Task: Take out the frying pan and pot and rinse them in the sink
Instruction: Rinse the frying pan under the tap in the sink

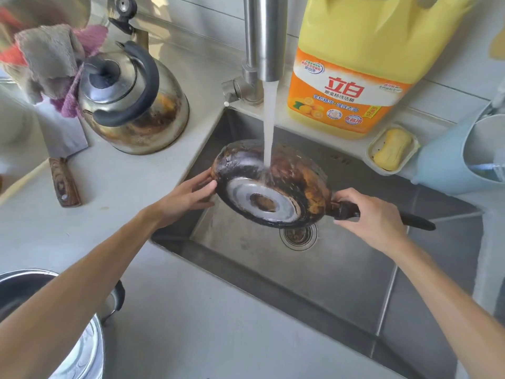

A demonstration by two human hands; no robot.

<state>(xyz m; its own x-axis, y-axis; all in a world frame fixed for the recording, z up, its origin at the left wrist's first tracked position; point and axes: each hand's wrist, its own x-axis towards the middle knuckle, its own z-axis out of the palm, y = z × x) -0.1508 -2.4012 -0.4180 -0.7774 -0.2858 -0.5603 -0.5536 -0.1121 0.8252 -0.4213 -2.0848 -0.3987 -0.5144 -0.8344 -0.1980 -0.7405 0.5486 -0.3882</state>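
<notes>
A blackened frying pan [289,181] hangs upside down and tilted over the steel sink [314,283], its scorched bottom facing me. Water from the tap [263,39] runs onto that bottom. My right hand [374,217] grips the pan's black handle. The straight fingers of my left hand [185,198] touch the pan's left rim. A steel pot [68,337] stands on the counter at the lower left, partly behind my left arm.
A stained kettle [131,102] and a cleaver [62,160] sit on the counter left of the sink. Behind the sink stand a yellow detergent jug [360,64] and a soap dish [393,149]. A blue holder [459,160] hangs at right.
</notes>
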